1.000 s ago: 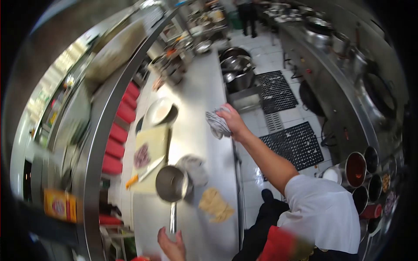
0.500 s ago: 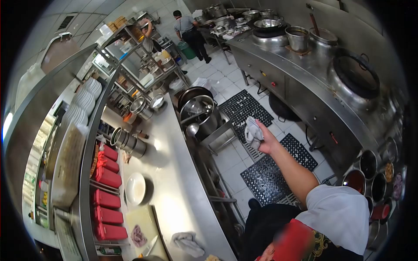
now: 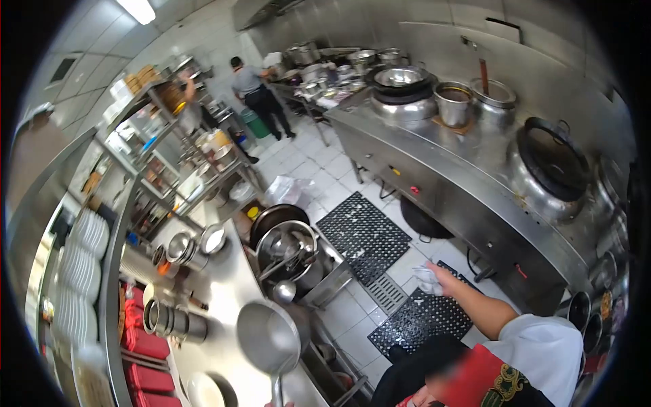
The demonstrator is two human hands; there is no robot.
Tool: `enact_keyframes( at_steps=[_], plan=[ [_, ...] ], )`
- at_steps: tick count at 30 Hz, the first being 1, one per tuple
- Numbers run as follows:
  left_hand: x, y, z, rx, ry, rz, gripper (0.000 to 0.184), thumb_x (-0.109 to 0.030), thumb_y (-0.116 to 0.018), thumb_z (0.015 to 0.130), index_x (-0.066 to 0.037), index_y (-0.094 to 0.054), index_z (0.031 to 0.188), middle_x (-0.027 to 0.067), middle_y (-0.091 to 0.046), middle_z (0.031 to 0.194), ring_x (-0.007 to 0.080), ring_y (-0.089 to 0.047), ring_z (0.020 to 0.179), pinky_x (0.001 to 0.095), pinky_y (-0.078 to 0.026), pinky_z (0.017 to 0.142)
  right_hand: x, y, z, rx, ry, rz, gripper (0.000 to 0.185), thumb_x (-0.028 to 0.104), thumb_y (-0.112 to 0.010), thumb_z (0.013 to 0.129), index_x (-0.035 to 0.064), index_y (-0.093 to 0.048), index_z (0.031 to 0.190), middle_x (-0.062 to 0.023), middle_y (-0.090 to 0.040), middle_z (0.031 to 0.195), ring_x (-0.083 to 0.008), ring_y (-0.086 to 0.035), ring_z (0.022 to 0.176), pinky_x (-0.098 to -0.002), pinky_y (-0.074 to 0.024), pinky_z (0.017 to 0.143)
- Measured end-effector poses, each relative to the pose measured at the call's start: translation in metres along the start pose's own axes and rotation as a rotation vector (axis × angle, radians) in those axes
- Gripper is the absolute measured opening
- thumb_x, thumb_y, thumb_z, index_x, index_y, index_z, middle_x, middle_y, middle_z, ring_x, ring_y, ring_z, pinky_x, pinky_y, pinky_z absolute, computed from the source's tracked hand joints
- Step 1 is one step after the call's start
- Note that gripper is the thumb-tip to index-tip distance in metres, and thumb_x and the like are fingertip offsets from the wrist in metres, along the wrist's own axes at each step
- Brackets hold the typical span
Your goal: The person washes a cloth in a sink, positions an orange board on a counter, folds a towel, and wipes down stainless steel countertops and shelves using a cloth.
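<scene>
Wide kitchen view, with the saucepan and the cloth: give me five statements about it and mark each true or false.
1. The right hand holds a cloth. True.
2. The saucepan has a lid on. False: it is uncovered.
3. The white plates are stacked. True.
4. The green bin stands on the stove. False: it stands on the floor.
5. Black mats with holes lie on the floor. True.
</scene>
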State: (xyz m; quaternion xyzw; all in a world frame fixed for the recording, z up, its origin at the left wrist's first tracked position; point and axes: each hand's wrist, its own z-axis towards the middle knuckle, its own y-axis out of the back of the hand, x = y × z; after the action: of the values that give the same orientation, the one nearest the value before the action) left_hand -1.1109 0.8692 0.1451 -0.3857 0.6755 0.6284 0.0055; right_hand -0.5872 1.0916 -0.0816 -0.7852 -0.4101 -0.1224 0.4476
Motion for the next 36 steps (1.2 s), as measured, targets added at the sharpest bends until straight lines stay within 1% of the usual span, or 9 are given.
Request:
enact_keyframes(
  at_steps=[1, 5, 14, 20, 25, 28, 32, 34, 36],
  plan=[
    [-0.033, -0.027, 0.035, -0.151, -0.138, -0.104, 0.036, -0.022, -0.082, 0.066, 0.005, -0.059, 0.071, 0.0179, -0.063, 0.07, 0.028, -0.059, 0.066, 0.0385, -0.047, 0.065, -0.008, 0.035, -0.005, -0.087, 0.033, 0.043, 0.047, 0.045, -0.039, 0.101, 0.0082, -0.063, 0.117, -0.0056, -0.069, 0.103, -0.0192, -0.066, 0.082, -0.0333, -0.0554, 0.072],
    [-0.175, -0.102, 0.134, 0.174, -0.166, -0.171, 0.033, -0.023, -0.08, 0.071, 0.004, -0.063, 0.083, 0.0105, -0.062, 0.066, 0.0185, -0.054, 0.06, 0.0347, -0.046, 0.06, -0.015, 0.105, -0.068, -0.383, 0.092, 0.111, 0.049, 0.049, -0.04, 0.1, 0.0085, -0.065, 0.114, -0.0059, -0.069, 0.097, -0.0194, -0.066, 0.078, -0.0344, -0.0545, 0.069],
    [-0.425, -0.236, 0.26, 0.373, -0.515, -0.153, 0.041, -0.033, -0.077, 0.074, 0.003, -0.066, 0.09, 0.0155, -0.065, 0.071, 0.0237, -0.062, 0.067, 0.0366, -0.048, 0.066, -0.018, 0.159, -0.116, -0.512, 0.295, 0.29, 0.04, 0.043, -0.053, 0.096, 0.0082, -0.065, 0.11, -0.0058, -0.069, 0.099, -0.0223, -0.066, 0.09, -0.0351, -0.0535, 0.078],
    [-0.595, -0.278, 0.354, 0.277, -0.812, -0.147, 0.042, -0.034, -0.074, 0.075, 0.006, -0.061, 0.083, 0.0201, -0.062, 0.067, 0.0304, -0.059, 0.062, 0.0426, -0.046, 0.062, 0.046, 0.168, -0.065, -1.171, 0.036, -0.297, 0.041, 0.036, -0.056, 0.094, -0.0009, -0.061, 0.112, -0.0176, -0.067, 0.098, -0.026, -0.066, 0.091, -0.0366, -0.0514, 0.078],
    [-0.781, -0.319, 0.461, 0.125, -1.011, 0.023, 0.052, -0.04, -0.075, 0.074, 0.006, -0.063, 0.095, 0.0284, -0.065, 0.088, 0.043, -0.063, 0.086, 0.0477, -0.048, 0.074, 0.041, 0.181, -0.03, -1.514, 0.077, 0.088, 0.061, 0.051, -0.059, 0.089, -0.0083, -0.061, 0.107, -0.0233, -0.065, 0.094, -0.0248, -0.065, 0.083, -0.0428, -0.0505, 0.073],
    [-0.898, -0.381, 0.538, 0.007, -1.19, -0.032, 0.058, -0.043, -0.072, 0.077, 0.006, -0.063, 0.108, 0.0286, -0.065, 0.099, 0.0425, -0.062, 0.098, 0.0466, -0.049, 0.084, 0.08, 0.089, -0.027, -1.407, 0.652, 0.435, 0.049, 0.038, -0.06, 0.089, -0.0084, -0.061, 0.103, -0.0167, -0.067, 0.084, -0.0238, -0.065, 0.072, -0.037, -0.0519, 0.062],
    [-1.029, -0.45, 0.585, -0.114, -1.37, 0.337, 0.062, -0.054, -0.07, 0.077, 0.003, -0.067, 0.1, 0.0259, -0.066, 0.099, 0.0405, -0.065, 0.091, 0.047, -0.051, 0.079, -0.018, 0.074, -0.016, -1.541, 0.015, -0.876, 0.026, 0.027, -0.046, 0.087, 0.0032, -0.056, 0.081, -0.0201, -0.059, 0.067, -0.0344, -0.061, 0.062, -0.0437, -0.0488, 0.055],
    [-1.09, -0.511, 0.644, -0.065, -1.47, 0.419, 0.057, -0.053, -0.067, 0.08, 0.0, -0.064, 0.1, 0.0233, -0.065, 0.097, 0.0393, -0.064, 0.09, 0.0482, -0.052, 0.073, -0.072, 0.077, 0.003, -1.434, -0.01, -1.042, 0.029, 0.026, -0.05, 0.086, -0.0005, -0.059, 0.083, -0.0253, -0.061, 0.072, -0.0392, -0.063, 0.069, -0.0488, -0.0505, 0.064],
    [-1.117, -0.527, 0.641, -0.008, -1.518, 0.471, 0.052, -0.047, -0.064, 0.082, 0.003, -0.067, 0.096, 0.0257, -0.066, 0.088, 0.0365, -0.066, 0.083, 0.0495, -0.051, 0.069, 0.012, -0.029, -0.011, -1.831, -0.092, -0.396, 0.035, 0.029, -0.054, 0.083, -0.0044, -0.066, 0.08, -0.0294, -0.063, 0.082, -0.0446, -0.062, 0.077, -0.0494, -0.0501, 0.07]
  ],
)
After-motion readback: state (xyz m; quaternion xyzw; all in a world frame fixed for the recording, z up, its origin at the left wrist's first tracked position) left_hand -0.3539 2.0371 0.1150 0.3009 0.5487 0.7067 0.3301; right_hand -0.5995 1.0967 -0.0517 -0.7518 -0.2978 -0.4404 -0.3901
